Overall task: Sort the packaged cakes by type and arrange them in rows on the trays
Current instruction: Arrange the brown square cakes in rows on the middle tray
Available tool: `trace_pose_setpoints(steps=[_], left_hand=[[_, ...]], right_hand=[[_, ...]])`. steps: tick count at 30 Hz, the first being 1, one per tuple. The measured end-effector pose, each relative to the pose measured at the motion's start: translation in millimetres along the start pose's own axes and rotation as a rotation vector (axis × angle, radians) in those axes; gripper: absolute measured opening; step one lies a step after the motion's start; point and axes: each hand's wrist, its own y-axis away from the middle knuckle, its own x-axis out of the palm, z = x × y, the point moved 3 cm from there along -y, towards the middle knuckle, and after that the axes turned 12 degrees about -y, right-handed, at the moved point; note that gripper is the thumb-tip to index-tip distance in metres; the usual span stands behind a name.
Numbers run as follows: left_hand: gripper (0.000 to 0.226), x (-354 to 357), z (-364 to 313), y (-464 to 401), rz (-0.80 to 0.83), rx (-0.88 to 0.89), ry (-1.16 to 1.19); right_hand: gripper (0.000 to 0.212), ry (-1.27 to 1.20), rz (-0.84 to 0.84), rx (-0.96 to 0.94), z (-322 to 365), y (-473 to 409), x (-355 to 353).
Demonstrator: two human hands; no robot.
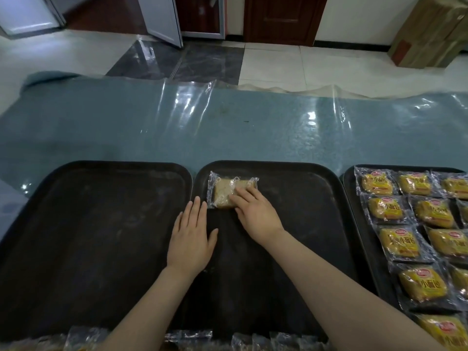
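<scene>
My right hand [255, 211] lies flat on a pale cake [225, 192], fingers [240, 195] straight and pressing its wrapper, not curled round it. That cake sits at the 11 o'clock corner of the middle tray [304, 178], alone there. My left hand [192, 234] rests open, fingers straight, across the seam between the left tray [101, 171] and the middle one, just beside the cake's near-left corner; whether it touches the wrapper I cannot tell.

Progress, as I judge it: early for this type. One pale cake is placed, starting a row at the far left of the middle tray. The left tray holds nothing I can see. The right tray [354, 224], at 3 o'clock, carries yellow cakes [387, 209] in tidy rows, two columns in view and part of a third, running off frame, so that type looks largely done. At 6 o'clock, along the bottom edge, a line of wrapped cakes [248, 342] waits unsorted, blurred; types hard to tell.

The trays stand on a blue-grey worktop [253, 127] under a clear plastic sheet [192, 102], wrinkled and glaring toward 12 o'clock. Beyond it: pale floor tiles with a dark marble patch [177, 59], a dark wooden door [281, 19] at 12, an open metal-framed door [162, 19] at 11, brown cartons [430, 34] at 2.
</scene>
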Motion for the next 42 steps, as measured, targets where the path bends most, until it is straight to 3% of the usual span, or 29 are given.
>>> trace_pose_setpoints(steps=[14, 31, 38, 42], left_hand=[[0.066, 1, 1, -3, 0.059, 0.022, -0.030], [0.062, -39, -19, 67, 0.121, 0.118, 0.046], [0.053, -58, -35, 115, 0.157, 0.122, 0.410], [0.049, -60, -41, 146, 0.160, 0.129, 0.490]], right_hand=[[0.046, 0.037, -0.009, 0.013, 1, -25, -5], [0.053, -0.066, 0.022, 0.128, 37, 99, -43], [0.052, -0.134, -0.004, 0.217, 46, 180, -44], [0.049, -0.144, -0.046, 0.249, 53, 221, -39]])
